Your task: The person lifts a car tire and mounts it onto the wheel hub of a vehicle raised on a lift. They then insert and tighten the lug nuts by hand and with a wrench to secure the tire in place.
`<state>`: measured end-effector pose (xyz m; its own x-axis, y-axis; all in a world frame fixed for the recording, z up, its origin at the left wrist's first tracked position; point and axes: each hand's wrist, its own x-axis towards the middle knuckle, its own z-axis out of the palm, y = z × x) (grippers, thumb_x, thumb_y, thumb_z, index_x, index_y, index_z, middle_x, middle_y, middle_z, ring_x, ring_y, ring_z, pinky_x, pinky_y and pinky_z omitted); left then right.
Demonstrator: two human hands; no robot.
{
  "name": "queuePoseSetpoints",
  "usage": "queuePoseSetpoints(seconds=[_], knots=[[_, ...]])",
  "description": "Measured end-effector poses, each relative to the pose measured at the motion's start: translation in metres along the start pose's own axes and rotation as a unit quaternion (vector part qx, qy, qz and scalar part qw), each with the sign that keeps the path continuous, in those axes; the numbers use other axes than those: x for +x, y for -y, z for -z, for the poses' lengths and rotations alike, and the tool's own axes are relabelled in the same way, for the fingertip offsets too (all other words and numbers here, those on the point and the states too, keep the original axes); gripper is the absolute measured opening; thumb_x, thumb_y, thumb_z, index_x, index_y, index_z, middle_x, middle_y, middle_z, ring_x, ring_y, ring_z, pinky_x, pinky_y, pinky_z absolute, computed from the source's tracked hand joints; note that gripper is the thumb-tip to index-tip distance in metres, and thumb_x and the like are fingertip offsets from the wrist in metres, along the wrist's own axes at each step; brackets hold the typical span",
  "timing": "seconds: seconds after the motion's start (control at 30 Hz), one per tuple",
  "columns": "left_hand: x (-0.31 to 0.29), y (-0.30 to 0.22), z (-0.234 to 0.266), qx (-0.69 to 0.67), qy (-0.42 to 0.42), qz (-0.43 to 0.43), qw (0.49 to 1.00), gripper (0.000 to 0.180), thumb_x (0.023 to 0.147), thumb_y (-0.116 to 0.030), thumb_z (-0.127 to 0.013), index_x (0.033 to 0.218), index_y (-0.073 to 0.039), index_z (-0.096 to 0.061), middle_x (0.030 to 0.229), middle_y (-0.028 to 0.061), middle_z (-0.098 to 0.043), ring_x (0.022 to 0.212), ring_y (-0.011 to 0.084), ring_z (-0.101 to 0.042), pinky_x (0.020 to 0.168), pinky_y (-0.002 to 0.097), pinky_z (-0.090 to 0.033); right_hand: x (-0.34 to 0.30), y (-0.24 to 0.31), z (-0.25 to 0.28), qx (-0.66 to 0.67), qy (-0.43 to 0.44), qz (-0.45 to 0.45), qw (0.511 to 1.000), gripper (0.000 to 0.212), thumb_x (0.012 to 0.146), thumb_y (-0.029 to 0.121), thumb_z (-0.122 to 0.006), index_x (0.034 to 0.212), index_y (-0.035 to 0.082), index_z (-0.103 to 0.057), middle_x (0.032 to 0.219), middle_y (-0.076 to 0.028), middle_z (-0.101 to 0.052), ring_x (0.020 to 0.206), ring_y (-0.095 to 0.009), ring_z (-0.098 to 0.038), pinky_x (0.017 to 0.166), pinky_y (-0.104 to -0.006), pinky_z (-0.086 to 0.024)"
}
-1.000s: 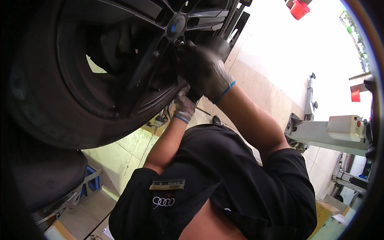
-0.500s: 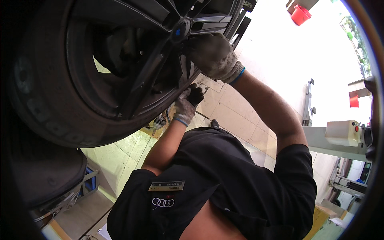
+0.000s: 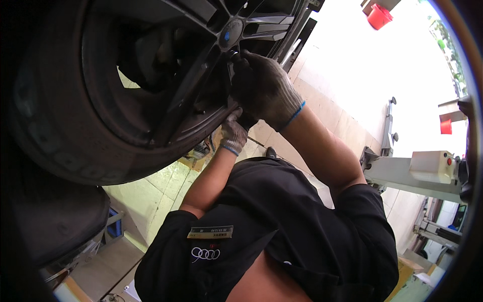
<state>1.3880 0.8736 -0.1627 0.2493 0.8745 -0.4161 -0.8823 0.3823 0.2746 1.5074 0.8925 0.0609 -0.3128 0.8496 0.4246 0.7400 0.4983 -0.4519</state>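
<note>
Lowered since half a second ago, along with its forearm: right hand, now just below the round centre cap of the wheel. Also changed: dark fingers of the left hand, in plain view in the earlier frame, now mostly covered.

At the right fingertips, a small shiny metal piece, close under the cap, too small to identify. Right fingers bent toward it, tips lost in shadow; cannot tell whether closed on anything. Left hand near the wheel's lower right edge, fingers partly behind the right glove; cannot tell open or closed, touching or apart.

On both hands, pale knitted gloves, darkened over the fingers. Wheel at upper left, top cut off, tyre fading into black at its left edge. Between the spokes, dark parts hard to make out. Beneath the tyre's lower right edge, a yellowish object, partly hidden.

Below the hands, a black shirt; past its upper edge, one dark shoe, mostly covered. Farther right, a whitish box on a grey beam. Toward the far edge of the floor, washed out by glare, a red bucket.
</note>
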Motion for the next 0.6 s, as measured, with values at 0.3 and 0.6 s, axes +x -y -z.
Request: queuePoseSetpoints(seconds=[0.3, 0.6], knots=[[0.003, -0.009, 0.020, 0.080, 0.051, 0.050, 0.994, 0.040, 0.099, -0.020, -0.054, 0.134, -0.002, -0.063, 0.126, 0.0204, -0.070, 0.111, 0.0361, -0.069, 0.098, 0.0527, -0.057, 0.011, -0.024, 0.009, -0.088, -0.166, 0.156, 0.970, 0.021, 0.088, 0.017, -0.077, 0.109, 0.013, -0.077, 0.102, -0.008, -0.074, 0.089, -0.026, -0.071, 0.072, -0.0342, -0.056], [-0.010, -0.006, 0.006, 0.090, 0.014, 0.024, 0.996, 0.034, 0.097, -0.020, -0.056, 0.125, -0.004, -0.068, 0.107, 0.0171, -0.075, 0.093, 0.0317, -0.073, 0.082, 0.0452, -0.061, 0.030, -0.039, 0.011, -0.163, -0.177, 0.296, 0.924, 0.028, 0.075, 0.012, -0.077, 0.103, 0.011, -0.075, 0.095, -0.008, -0.073, 0.087, -0.028, -0.070, 0.072, -0.0426, -0.056]])
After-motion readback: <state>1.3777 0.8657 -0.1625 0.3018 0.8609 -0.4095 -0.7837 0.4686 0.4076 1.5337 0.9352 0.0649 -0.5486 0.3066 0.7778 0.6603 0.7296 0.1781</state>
